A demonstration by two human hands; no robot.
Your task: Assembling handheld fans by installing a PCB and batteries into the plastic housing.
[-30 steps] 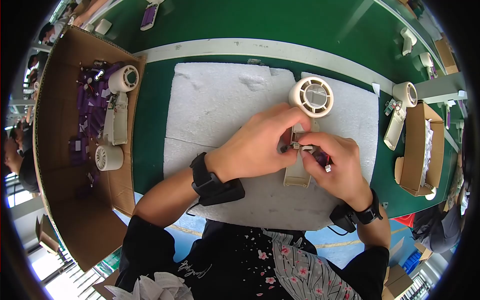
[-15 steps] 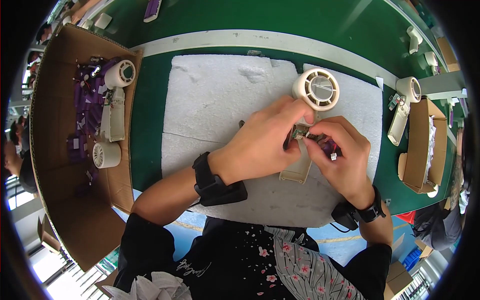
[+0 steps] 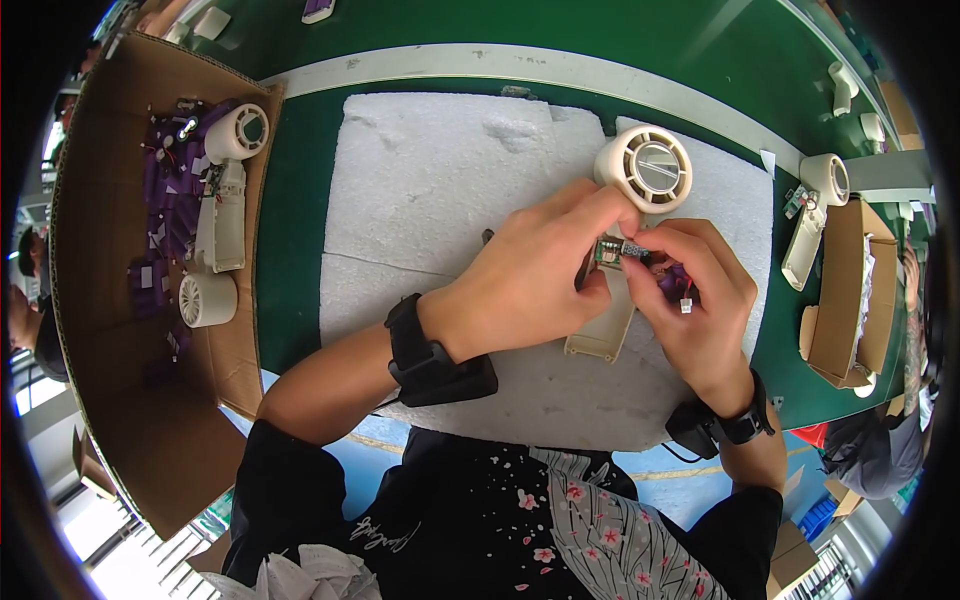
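Observation:
A cream handheld fan with a round grilled head [image 3: 645, 172] lies on the white foam sheet [image 3: 420, 190], its open handle shell [image 3: 600, 335] pointing toward me. My left hand [image 3: 520, 275] is closed around the neck and upper handle, its fingertips partly hidden. Between my hands sits a small green circuit board [image 3: 607, 251] at the top of the handle. My right hand [image 3: 705, 295] pinches the board's dark right end between thumb and forefinger. Under its curled fingers shows a purple battery [image 3: 675, 280], with thin wires and a white plug [image 3: 686, 306].
On the left, a deep cardboard box [image 3: 120, 400] holds several purple batteries [image 3: 175, 215] and cream fan parts [image 3: 222, 225]. Another opened fan [image 3: 805, 240] lies at the right beside a smaller cardboard box [image 3: 835, 310]. A pale rail [image 3: 420, 60] crosses the green table behind the foam.
The fan and both hands sit slightly farther right in view. The circuit board shows more plainly between the fingers, and the grips look the same.

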